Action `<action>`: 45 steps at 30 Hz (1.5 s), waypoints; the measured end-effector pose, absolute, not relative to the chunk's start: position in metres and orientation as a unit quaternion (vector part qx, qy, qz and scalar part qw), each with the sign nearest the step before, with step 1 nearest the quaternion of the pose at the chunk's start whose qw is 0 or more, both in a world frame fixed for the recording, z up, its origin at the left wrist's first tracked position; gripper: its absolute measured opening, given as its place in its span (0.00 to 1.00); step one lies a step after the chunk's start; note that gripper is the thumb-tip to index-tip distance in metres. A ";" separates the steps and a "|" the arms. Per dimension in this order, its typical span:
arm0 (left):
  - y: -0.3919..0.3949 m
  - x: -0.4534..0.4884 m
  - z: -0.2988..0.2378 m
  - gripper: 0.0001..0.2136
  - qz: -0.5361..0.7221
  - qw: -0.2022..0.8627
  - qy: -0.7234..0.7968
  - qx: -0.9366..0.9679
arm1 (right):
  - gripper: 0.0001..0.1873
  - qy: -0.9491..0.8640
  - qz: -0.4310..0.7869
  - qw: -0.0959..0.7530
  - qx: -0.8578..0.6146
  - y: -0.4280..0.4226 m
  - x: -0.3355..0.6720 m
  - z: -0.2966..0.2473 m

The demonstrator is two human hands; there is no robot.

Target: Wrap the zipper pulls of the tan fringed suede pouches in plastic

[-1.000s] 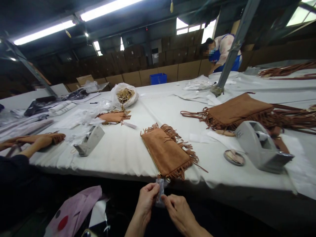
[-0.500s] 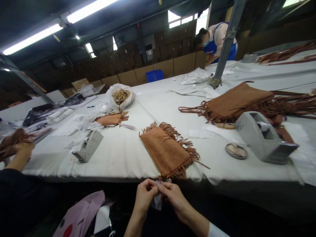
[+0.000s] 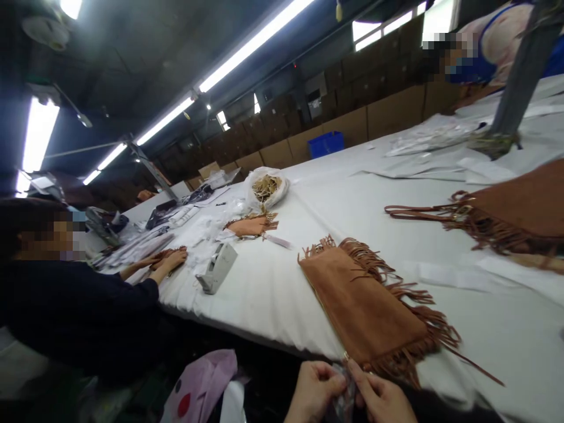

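Note:
A brown suede pouch [image 3: 365, 299] with fringe along its edges lies flat at the table's front edge, its zipped side turned toward me. Just below its near corner, my left hand [image 3: 314, 388] pinches a small clear plastic sleeve [image 3: 344, 395]. Close beside it, my right hand [image 3: 381, 395] has closed fingers on the same plastic, the index fingertip by the zipper end [image 3: 346, 355]. What the plastic covers is hard to make out.
A grey tape dispenser [image 3: 219, 269] stands left of the pouch, near a smaller fringed piece [image 3: 251, 225] and a bag of tan cords [image 3: 267, 189]. Another fringed pouch [image 3: 524, 205] lies right. A co-worker [image 3: 88, 299] handles brown material at left; another person [image 3: 497, 44] bends over the far side.
My view has swung left and tilted, so the pouch and my hands appear farther right and lower. More of the left co-worker shows. Both hands stay on the plastic.

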State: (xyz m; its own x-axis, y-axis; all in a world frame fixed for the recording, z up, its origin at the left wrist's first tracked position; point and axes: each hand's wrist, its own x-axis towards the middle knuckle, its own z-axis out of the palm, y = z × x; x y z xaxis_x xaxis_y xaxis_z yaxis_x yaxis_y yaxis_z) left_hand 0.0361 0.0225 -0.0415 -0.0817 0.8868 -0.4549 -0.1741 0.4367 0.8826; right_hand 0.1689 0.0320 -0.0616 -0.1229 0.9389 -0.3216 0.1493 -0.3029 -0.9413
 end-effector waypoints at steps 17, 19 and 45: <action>0.016 0.018 -0.026 0.26 0.403 0.710 0.533 0.224 | 0.23 -0.152 0.736 0.455 -0.477 0.018 0.148 -0.041; 0.012 0.014 -0.026 0.28 0.370 0.730 0.524 0.235 | 0.24 -0.159 0.733 0.454 -0.480 0.019 0.148 -0.042; 0.018 0.025 -0.044 0.19 0.444 0.624 0.578 0.283 | 0.17 -0.377 0.635 0.411 -0.534 0.016 0.152 -0.053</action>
State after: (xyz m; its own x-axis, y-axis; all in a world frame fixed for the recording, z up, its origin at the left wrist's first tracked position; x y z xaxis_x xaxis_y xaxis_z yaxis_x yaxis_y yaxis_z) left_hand 0.0251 0.0178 -0.0441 -0.0616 0.8812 -0.4686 -0.2268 0.4449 0.8664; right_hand 0.1520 0.0161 -0.0528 -0.0913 0.9247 -0.3695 -0.1189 -0.3786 -0.9179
